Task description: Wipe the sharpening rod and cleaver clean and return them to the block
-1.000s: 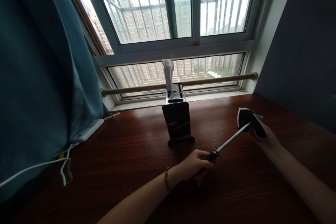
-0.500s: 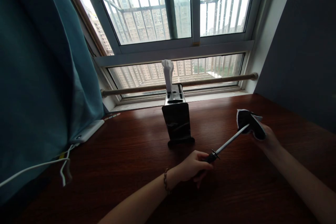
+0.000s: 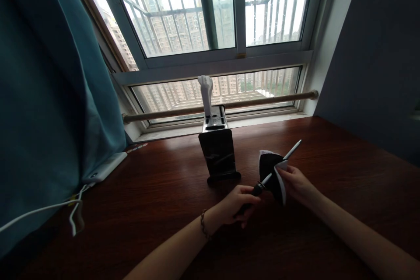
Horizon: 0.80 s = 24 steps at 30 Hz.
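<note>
Left to right, against a second ago. The black holder (image 3: 218, 155) stands in the same place on the bench (image 3: 164, 183), a white upright piece (image 3: 206, 94) in its top. The left hand (image 3: 236, 205) has its fingers closed round the black handle (image 3: 258, 189) of the rod (image 3: 292, 149), as before. The cloth (image 3: 268, 165), then out at the rod's far end, now lies close to the guard (image 3: 260, 185). The right hand (image 3: 297, 183) has come in with it, fingers pinching its right edge.

Appearance: rod slim, straight, pale grey, slanting up to the right above the bench; shaft visible on both sides of the cloth, middle hidden, tip bare. Cloth black, folded over the shaft, with pale edging and a pale folded-back corner.
</note>
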Motion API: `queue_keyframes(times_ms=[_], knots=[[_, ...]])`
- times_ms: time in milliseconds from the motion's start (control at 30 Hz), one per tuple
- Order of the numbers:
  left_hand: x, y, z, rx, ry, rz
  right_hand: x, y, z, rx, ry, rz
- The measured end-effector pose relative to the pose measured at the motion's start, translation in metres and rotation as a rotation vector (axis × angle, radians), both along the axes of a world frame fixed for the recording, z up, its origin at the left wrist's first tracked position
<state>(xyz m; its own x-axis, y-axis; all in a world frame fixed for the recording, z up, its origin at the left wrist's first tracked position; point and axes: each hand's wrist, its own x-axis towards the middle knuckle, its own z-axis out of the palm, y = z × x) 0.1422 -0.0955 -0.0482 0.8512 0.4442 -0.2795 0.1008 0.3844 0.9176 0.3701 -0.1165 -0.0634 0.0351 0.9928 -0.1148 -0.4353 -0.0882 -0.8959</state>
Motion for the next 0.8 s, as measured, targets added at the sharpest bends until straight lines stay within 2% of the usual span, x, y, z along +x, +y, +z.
queue_keyframes(times_ms=[67,167,333,400,467,700,767,800], knots=[[0.001,0.0,0.0,0.021,0.012,-0.002,-0.008,-0.004,0.001,-0.03,0.05,0.057],[0.006,-0.007,-0.001,0.101,0.046,0.01,-0.01,-0.006,0.007,-0.043,0.038,0.047],[0.018,-0.029,-0.009,0.464,0.233,0.263,-0.01,-0.006,0.009,-0.086,-0.008,-0.009],[0.019,-0.033,-0.009,0.514,0.277,0.296,-0.011,-0.005,0.005,-0.074,-0.034,-0.026],[0.017,-0.029,-0.006,0.41,0.24,0.212,-0.012,-0.004,0.002,-0.047,-0.051,-0.037],[-0.005,0.003,0.004,-0.219,-0.03,-0.138,-0.015,-0.008,0.008,0.069,-0.053,-0.001],[-0.007,0.004,0.003,-0.268,-0.05,-0.18,-0.015,-0.01,0.012,0.067,-0.053,0.016],[-0.007,0.003,0.003,-0.214,-0.039,-0.171,-0.015,-0.01,0.013,0.061,-0.056,0.017]])
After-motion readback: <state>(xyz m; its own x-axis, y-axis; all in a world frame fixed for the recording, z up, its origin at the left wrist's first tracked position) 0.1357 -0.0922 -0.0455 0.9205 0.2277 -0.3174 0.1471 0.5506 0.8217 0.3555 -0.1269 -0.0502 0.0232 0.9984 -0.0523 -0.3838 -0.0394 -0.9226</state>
